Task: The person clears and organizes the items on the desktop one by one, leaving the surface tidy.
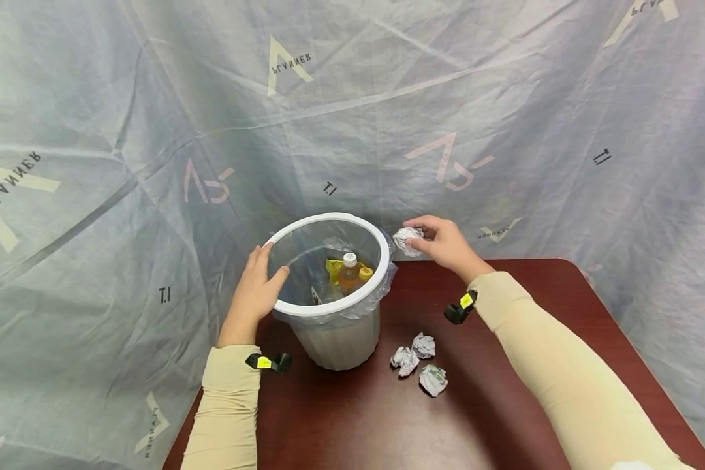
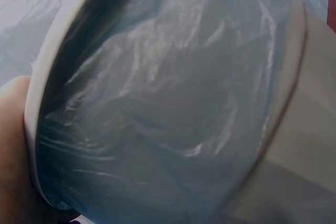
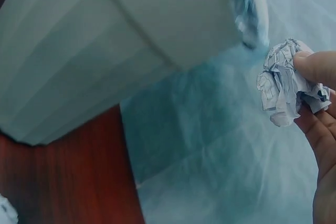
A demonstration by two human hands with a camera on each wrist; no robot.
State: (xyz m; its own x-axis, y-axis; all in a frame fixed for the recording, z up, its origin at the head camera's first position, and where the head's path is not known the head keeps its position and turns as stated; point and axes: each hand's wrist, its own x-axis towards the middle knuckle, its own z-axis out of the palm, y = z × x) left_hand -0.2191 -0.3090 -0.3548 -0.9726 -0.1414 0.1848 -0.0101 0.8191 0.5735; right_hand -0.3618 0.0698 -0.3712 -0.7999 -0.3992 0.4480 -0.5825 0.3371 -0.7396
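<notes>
A grey trash can [image 1: 337,339] with a white rim [image 1: 384,254] and a clear plastic liner [image 1: 382,287] stands on the table. My left hand [image 1: 257,290] holds the left side of the rim, its thumb reaching over the opening. In the left wrist view that hand [image 2: 13,145] is partly hidden behind the rim. To the right of the can, at about rim height, my right hand [image 1: 446,245] pinches a crumpled paper ball [image 3: 286,85] between thumb and fingers. Inside the can are a bottle with a white cap [image 1: 349,261] and something with a yellow cap [image 1: 365,273].
Three more crumpled paper balls, one of them with green marks [image 1: 433,380], lie on the dark red table [image 1: 352,418] at the right front of the can. A grey printed sheet [image 1: 352,117] hangs behind and along the sides of the table.
</notes>
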